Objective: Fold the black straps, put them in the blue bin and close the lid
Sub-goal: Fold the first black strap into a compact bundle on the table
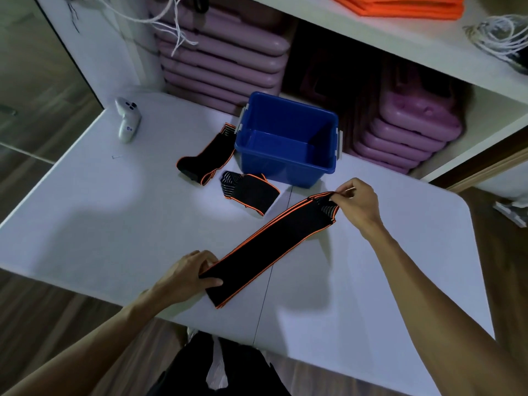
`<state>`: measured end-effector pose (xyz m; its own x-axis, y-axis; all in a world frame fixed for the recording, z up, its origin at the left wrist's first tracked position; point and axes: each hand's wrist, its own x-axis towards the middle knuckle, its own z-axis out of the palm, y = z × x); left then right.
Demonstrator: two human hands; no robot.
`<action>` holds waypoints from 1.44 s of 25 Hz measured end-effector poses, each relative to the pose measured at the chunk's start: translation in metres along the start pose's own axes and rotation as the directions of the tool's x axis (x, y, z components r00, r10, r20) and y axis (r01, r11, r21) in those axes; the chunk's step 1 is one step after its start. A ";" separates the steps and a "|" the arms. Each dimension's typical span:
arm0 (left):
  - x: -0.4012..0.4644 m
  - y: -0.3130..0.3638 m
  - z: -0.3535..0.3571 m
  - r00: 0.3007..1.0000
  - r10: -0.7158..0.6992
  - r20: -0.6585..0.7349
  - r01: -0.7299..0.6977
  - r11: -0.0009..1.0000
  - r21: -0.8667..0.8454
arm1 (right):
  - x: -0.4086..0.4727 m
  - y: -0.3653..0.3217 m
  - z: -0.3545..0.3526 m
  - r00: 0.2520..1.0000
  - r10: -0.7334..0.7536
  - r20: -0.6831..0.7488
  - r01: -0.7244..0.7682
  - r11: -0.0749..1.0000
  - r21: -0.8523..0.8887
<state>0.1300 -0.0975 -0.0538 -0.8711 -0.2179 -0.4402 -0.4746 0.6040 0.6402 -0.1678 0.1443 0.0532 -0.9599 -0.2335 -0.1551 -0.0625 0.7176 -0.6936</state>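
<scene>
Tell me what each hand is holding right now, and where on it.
Both hold one black strap stretched over the table. The left hand grips its near end; the right hand pinches its far end.

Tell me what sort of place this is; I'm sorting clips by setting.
Probably a storeroom or equipment room: stacked purple cases on white shelving, folded orange fabric above, and a white folding table for packing.

A single head-worn wide-angle camera looks forward and steeply down from close above the white counter (pixel 85 224), facing the shelves (pixel 371 32) behind it.
</scene>
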 end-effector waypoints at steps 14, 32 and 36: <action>-0.059 -0.001 0.017 0.883 -0.465 -0.065 0.381 0.790 -0.480 | 0.010 -0.234 0.183 0.790 -0.480 0.381 0.547 0.833 -0.084; -0.059 -0.028 -0.004 0.677 -0.592 -0.438 0.339 0.778 -0.529 | -0.078 -0.192 0.293 0.515 -0.600 0.612 0.650 0.739 0.177; -0.018 -0.058 -0.049 0.530 -0.483 -0.697 0.325 0.875 -0.360 | -0.109 -0.091 0.228 0.603 -0.447 0.661 0.645 0.761 -0.073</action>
<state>0.1672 -0.1667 -0.0522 -0.3199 -0.9417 -0.1039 -0.7437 0.1817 0.6433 0.0052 -0.0453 -0.0271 -0.3700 -0.8952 -0.2484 -0.6864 0.4436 -0.5762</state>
